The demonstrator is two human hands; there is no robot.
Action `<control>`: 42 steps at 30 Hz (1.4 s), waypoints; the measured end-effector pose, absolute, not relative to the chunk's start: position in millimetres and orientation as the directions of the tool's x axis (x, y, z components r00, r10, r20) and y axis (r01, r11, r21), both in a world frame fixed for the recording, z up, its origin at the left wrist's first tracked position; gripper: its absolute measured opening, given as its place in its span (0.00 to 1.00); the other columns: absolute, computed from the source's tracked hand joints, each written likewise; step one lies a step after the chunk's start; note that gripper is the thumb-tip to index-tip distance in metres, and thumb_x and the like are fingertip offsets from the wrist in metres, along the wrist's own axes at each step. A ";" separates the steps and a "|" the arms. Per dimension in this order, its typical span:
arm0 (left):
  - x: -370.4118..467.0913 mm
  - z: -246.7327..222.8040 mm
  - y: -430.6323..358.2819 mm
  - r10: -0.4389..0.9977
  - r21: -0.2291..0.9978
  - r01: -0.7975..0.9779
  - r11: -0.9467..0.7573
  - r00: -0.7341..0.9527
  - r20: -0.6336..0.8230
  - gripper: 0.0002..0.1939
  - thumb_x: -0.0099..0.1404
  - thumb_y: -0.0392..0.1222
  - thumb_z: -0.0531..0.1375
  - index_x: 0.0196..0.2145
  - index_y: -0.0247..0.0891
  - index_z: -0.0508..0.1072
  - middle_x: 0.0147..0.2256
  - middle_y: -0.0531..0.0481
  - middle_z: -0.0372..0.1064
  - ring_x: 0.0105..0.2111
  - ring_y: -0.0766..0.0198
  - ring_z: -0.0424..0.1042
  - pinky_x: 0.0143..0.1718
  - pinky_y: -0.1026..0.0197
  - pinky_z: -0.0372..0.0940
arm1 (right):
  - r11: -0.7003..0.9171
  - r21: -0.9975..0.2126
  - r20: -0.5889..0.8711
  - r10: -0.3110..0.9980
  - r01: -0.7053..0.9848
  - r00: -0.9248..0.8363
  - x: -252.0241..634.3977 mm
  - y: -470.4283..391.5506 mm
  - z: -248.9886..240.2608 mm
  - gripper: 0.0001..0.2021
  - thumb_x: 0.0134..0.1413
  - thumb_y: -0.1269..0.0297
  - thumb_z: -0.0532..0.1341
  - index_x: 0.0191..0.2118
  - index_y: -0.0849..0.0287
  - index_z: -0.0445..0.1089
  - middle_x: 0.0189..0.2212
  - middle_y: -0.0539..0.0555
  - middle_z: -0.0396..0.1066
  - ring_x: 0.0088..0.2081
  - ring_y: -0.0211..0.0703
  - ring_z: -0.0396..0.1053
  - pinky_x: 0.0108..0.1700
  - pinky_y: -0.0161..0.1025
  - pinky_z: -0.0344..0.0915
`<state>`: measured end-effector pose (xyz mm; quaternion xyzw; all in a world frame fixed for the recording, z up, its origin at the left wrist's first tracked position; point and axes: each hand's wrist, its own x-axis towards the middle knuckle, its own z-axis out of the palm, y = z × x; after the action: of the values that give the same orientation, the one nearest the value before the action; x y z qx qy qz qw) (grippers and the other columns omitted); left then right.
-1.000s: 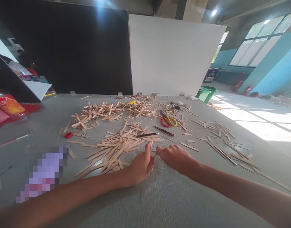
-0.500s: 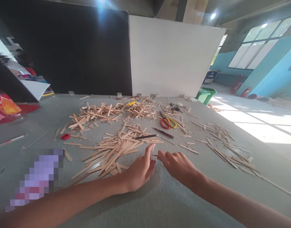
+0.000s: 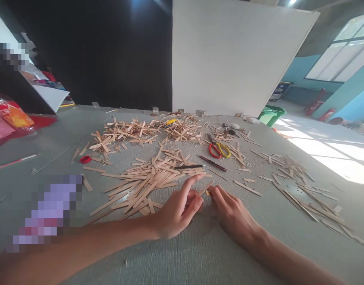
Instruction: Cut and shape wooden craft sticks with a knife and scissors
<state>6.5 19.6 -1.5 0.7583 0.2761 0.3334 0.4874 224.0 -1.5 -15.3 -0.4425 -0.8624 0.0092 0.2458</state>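
Note:
My left hand (image 3: 182,208) is closed around a short wooden stick (image 3: 206,187), its index finger lifted and the stick's far end pointing up to the right. Just to the right, my right hand (image 3: 231,208) has its fingers curled, with a small yellowish piece (image 3: 208,193) showing at the fingertips; what it belongs to is mostly hidden. A heap of loose wooden sticks (image 3: 149,180) lies beyond and left of my left hand. A black pen (image 3: 190,167) rests on the heap's right edge, and a dark red pen (image 3: 213,162) lies beside it.
Scissors (image 3: 218,150) with red and yellow handles lie past the pens. Piles of sticks (image 3: 131,132) spread along the back, with more scattered pieces (image 3: 293,168) at the right. A red ring (image 3: 85,159) and a blurred purple object (image 3: 51,209) are at the left. Upright panels (image 3: 229,59) stand behind.
The view has shifted, so the table items appear farther right. The stick in my left hand now tilts right and shows more clearly, and my right hand has turned, its fingers pointing more upward.

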 end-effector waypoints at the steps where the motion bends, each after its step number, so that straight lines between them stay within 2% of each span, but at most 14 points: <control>1: 6.3 -1.8 19.4 0.747 0.925 0.081 -0.371 0.618 0.246 0.25 0.80 0.48 0.49 0.69 0.42 0.50 0.32 0.54 0.69 0.21 0.69 0.62 0.24 0.65 0.60 | 0.610 -0.250 0.408 0.771 0.752 -0.489 224.1 -1.6 -16.3 0.13 0.72 0.76 0.45 0.55 0.59 0.59 0.36 0.54 0.69 0.34 0.43 0.69 0.34 0.37 0.66; 5: 4.5 -1.2 18.4 0.757 0.938 0.047 -0.343 0.606 0.246 0.20 0.79 0.49 0.52 0.62 0.39 0.61 0.33 0.52 0.71 0.21 0.70 0.62 0.22 0.66 0.60 | 0.617 -0.280 0.397 0.772 0.735 -0.497 225.4 -2.0 -20.5 0.14 0.72 0.76 0.45 0.57 0.58 0.58 0.38 0.55 0.69 0.35 0.44 0.68 0.35 0.38 0.67; 9: 4.8 -0.6 20.4 0.808 0.949 0.052 -0.310 0.541 0.234 0.16 0.79 0.49 0.51 0.52 0.37 0.72 0.35 0.48 0.75 0.24 0.68 0.69 0.26 0.65 0.64 | 0.618 -0.264 0.410 0.767 0.740 -0.494 227.9 -1.1 -24.3 0.14 0.72 0.76 0.45 0.55 0.58 0.59 0.36 0.53 0.68 0.32 0.43 0.67 0.33 0.37 0.65; 12: 7.5 -0.3 23.3 0.838 0.962 0.035 -0.270 0.501 0.217 0.14 0.77 0.48 0.55 0.48 0.35 0.74 0.34 0.47 0.77 0.27 0.67 0.72 0.29 0.65 0.67 | 0.614 -0.264 0.406 0.770 0.744 -0.491 229.5 0.3 -25.5 0.13 0.72 0.76 0.45 0.55 0.59 0.60 0.36 0.53 0.69 0.32 0.43 0.68 0.33 0.37 0.65; 16: 10.3 1.8 24.9 0.850 0.961 0.027 -0.275 0.474 0.230 0.13 0.76 0.47 0.57 0.46 0.34 0.76 0.32 0.48 0.76 0.25 0.68 0.71 0.28 0.65 0.66 | 0.610 -0.283 0.388 0.778 0.740 -0.494 230.7 1.7 -26.7 0.14 0.71 0.76 0.46 0.55 0.60 0.60 0.37 0.55 0.72 0.34 0.43 0.71 0.35 0.37 0.65; 25: 9.3 0.8 22.7 0.869 0.970 0.017 -0.241 0.449 0.208 0.12 0.77 0.47 0.56 0.42 0.36 0.71 0.30 0.50 0.74 0.23 0.69 0.70 0.25 0.67 0.66 | 0.634 -0.317 0.384 0.766 0.706 -0.515 230.5 2.7 -24.9 0.14 0.69 0.78 0.47 0.52 0.58 0.62 0.36 0.54 0.72 0.34 0.43 0.69 0.35 0.37 0.63; 31: 9.7 0.8 24.2 0.851 0.977 0.010 -0.213 0.492 0.180 0.13 0.79 0.49 0.52 0.41 0.37 0.66 0.26 0.54 0.69 0.22 0.68 0.68 0.24 0.66 0.65 | 0.632 -0.323 0.386 0.767 0.704 -0.512 228.7 3.9 -24.2 0.14 0.68 0.79 0.46 0.49 0.57 0.63 0.33 0.52 0.70 0.31 0.42 0.67 0.34 0.37 0.61; 38: 8.0 1.4 25.4 0.818 0.964 0.030 -0.264 0.536 0.207 0.14 0.80 0.49 0.49 0.39 0.39 0.64 0.25 0.55 0.67 0.22 0.68 0.67 0.26 0.65 0.62 | 0.637 -0.320 0.367 0.766 0.701 -0.527 230.1 4.8 -27.9 0.15 0.67 0.80 0.47 0.50 0.57 0.63 0.33 0.52 0.69 0.32 0.42 0.66 0.34 0.37 0.59; 42: 9.5 2.1 26.4 0.810 0.972 0.022 -0.232 0.558 0.181 0.15 0.80 0.50 0.48 0.38 0.39 0.63 0.23 0.56 0.67 0.22 0.69 0.66 0.26 0.66 0.61 | 0.635 -0.323 0.361 0.768 0.702 -0.529 229.6 3.4 -26.0 0.14 0.68 0.79 0.47 0.49 0.57 0.63 0.32 0.51 0.69 0.32 0.42 0.66 0.34 0.37 0.59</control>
<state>9.5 26.4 2.1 0.6960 0.2989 0.3629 0.5427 229.6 3.4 -26.0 -0.4218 -0.8715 0.0690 0.2403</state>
